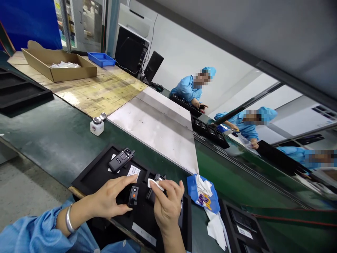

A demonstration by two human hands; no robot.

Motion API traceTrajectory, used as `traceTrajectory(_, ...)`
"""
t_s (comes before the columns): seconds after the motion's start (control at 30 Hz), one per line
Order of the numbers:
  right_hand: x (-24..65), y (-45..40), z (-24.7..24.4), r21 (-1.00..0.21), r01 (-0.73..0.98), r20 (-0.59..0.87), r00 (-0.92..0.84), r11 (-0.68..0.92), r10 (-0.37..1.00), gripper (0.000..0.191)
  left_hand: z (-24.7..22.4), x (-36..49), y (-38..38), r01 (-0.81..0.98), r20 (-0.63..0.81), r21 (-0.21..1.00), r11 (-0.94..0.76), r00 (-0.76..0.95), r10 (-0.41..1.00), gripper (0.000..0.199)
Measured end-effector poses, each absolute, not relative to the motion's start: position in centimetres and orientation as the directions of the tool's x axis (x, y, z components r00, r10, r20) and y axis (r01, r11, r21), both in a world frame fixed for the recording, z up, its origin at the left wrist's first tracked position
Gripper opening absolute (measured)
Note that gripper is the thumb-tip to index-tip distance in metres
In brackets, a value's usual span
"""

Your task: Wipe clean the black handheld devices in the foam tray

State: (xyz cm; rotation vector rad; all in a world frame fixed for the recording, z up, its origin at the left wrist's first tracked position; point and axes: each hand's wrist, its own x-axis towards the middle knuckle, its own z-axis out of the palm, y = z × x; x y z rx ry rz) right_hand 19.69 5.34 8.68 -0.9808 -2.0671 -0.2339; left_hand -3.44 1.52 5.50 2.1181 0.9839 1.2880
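Note:
A small black two-way radio (pixel 133 196) stands end-up between the thumb and curved fingers of my left hand (pixel 112 198), showing an orange button on its end. Part of that grip is hidden. Pinched in my right hand (pixel 168 202) is a folded white wipe (pixel 152 183), just above another black radio (pixel 159 177) that the hand partly covers. A third radio (pixel 121 160) lies face up at the far left of the black tray (pixel 91 172). White labels (pixel 133 171) lie in the tray's compartments.
Right of the tray is a blue bin (pixel 193 189) with white wipes; more wipes (pixel 217 230) lie below it. A white dispenser bottle (pixel 97 127) stands ahead. Farther back are a cardboard box (pixel 73 73) and blue tray (pixel 102 59). Co-workers (pixel 186 88) sit across a green conveyor (pixel 237 182).

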Motion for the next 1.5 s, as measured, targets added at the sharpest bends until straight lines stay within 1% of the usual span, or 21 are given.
traceTrajectory(0.1, 21.4, 4.6, 7.3, -0.211, 0.738, 0.726, -0.321, 0.641, 0.608, 0.034, 5.5, -3.3, 1.6, 0.336, 0.564, 0.694, -0.636, 0.295, 0.771, 0.087)
traceTrajectory(0.23, 23.2, 3.3, 5.6, -0.236, 0.749, 0.71, -0.302, 0.619, 0.636, 0.031, 5.7, -3.0, 1.5, 0.364, 0.555, 0.679, -0.637, 0.313, 0.77, 0.085)
traceTrajectory(0.3, 24.3, 2.8, 4.8, -0.242, 0.759, 0.703, -0.292, 0.604, 0.648, 0.03, 5.9, -2.8, 1.5, 0.409, 0.554, 0.65, -0.64, 0.321, 0.768, 0.083)
traceTrajectory(0.37, 25.5, 2.3, 3.9, -0.249, 0.775, 0.697, -0.273, 0.581, 0.663, 0.028, 6.2, -2.3, 1.7, 0.499, 0.552, 0.606, -0.62, 0.298, 0.779, 0.083)
traceTrajectory(0.4, 26.1, 2.1, 3.4, -0.253, 0.784, 0.694, -0.261, 0.567, 0.671, 0.027, 6.5, -1.9, 2.0, 0.563, 0.538, 0.583, -0.586, 0.273, 0.797, 0.083)
traceTrajectory(0.47, 27.2, 1.7, 2.5, -0.263, 0.8, 0.697, -0.228, 0.538, 0.68, 0.026, 7.1, -0.7, 3.1, 0.713, 0.467, 0.525, -0.464, 0.214, 0.858, 0.081)
traceTrajectory(0.53, 27.9, 1.3, 1.6, -0.276, 0.808, 0.712, -0.192, 0.52, 0.676, 0.025, 7.8, 0.8, 4.8, 0.859, 0.33, 0.424, -0.288, 0.149, 0.932, 0.079)
traceTrajectory(0.6, 28.3, 1.0, 1.0, -0.291, 0.808, 0.732, -0.157, 0.513, 0.663, 0.025, 8.4, 2.4, 6.9, 0.942, 0.194, 0.305, -0.14, 0.083, 0.978, 0.077)
traceTrajectory(0.63, 28.5, 0.9, 0.8, -0.296, 0.807, 0.741, -0.144, 0.511, 0.656, 0.025, 8.6, 3.0, 7.9, 0.958, 0.155, 0.269, -0.097, 0.056, 0.986, 0.076)
traceTrajectory(0.7, 28.7, 0.8, 0.6, -0.297, 0.805, 0.754, -0.133, 0.514, 0.643, 0.024, 8.8, 3.9, 9.5, 0.971, 0.125, 0.234, -0.057, 0.028, 0.992, 0.072)
traceTrajectory(0.87, 29.1, 0.9, 0.5, -0.336, 0.795, 0.751, -0.098, 0.505, 0.653, 0.023, 8.6, 2.3, 10.3, 0.977, 0.153, 0.2, -0.079, 0.049, 0.987, 0.055)
traceTrajectory(0.97, 29.2, 1.1, 0.5, -0.388, 0.779, 0.751, -0.044, 0.493, 0.659, 0.023, 8.0, -0.4, 9.9, 0.984, 0.16, 0.177, -0.011, -0.018, 0.987, 0.062)
traceTrajectory(1.03, 29.3, 1.1, 0.6, -0.428, 0.76, 0.758, 0.007, 0.49, 0.652, 0.023, 7.4, -1.9, 9.8, 0.985, 0.133, 0.166, 0.041, -0.063, 0.989, 0.068)
traceTrajectory(1.1, 29.8, 1.1, 0.5, -0.471, 0.744, 0.759, 0.068, 0.473, 0.648, 0.021, 6.8, -3.0, 9.8, 0.984, 0.096, 0.163, 0.073, -0.089, 0.991, 0.068)
traceTrajectory(1.17, 30.9, 1.0, 0.2, -0.529, 0.736, 0.742, 0.159, 0.423, 0.651, 0.021, 6.3, -3.8, 9.8, 0.982, 0.076, 0.164, 0.098, -0.112, 0.991, 0.067)
traceTrajectory(1.23, 32.5, 0.7, -0.6, -0.621, 0.71, 0.687, 0.289, 0.332, 0.667, 0.024, 6.2, -4.4, 9.7, 0.978, 0.079, 0.163, 0.131, -0.145, 0.986, 0.067)
traceTrajectory(1.3, 34.2, 0.3, -1.5, -0.755, 0.614, 0.568, 0.441, 0.228, 0.695, 0.031, 6.4, -4.9, 9.6, 0.974, 0.091, 0.162, 0.159, -0.175, 0.98, 0.068)
traceTrajectory(1.37, 35.5, 0.0, -2.5, -0.895, 0.424, 0.388, 0.582, 0.141, 0.715, 0.037, 6.5, -5.3, 9.4, 0.976, 0.11, 0.158, 0.151, -0.17, 0.979, 0.069)
traceTrajectory(1.4, 35.9, -0.1, -2.8, -0.945, 0.308, 0.29, 0.635, 0.11, 0.716, 0.039, 6.6, -5.3, 9.1, 0.979, 0.144, 0.158, 0.125, -0.148, 0.978, 0.07)
traceTrajectory(1.47, 36.1, -0.2, -3.1, -0.991, 0.112, 0.132, 0.692, 0.075, 0.71, 0.042, 6.3, -5.0, 8.3, 0.984, 0.265, 0.178, 0.023, -0.071, 0.962, 0.068)
traceTrajectory(1.5, 36.0, -0.2, -3.2, -0.996, 0.052, 0.084, 0.703, 0.067, 0.706, 0.042, 6.0, -4.7, 7.7, 0.978, 0.334, 0.205, -0.044, -0.027, 0.942, 0.064)
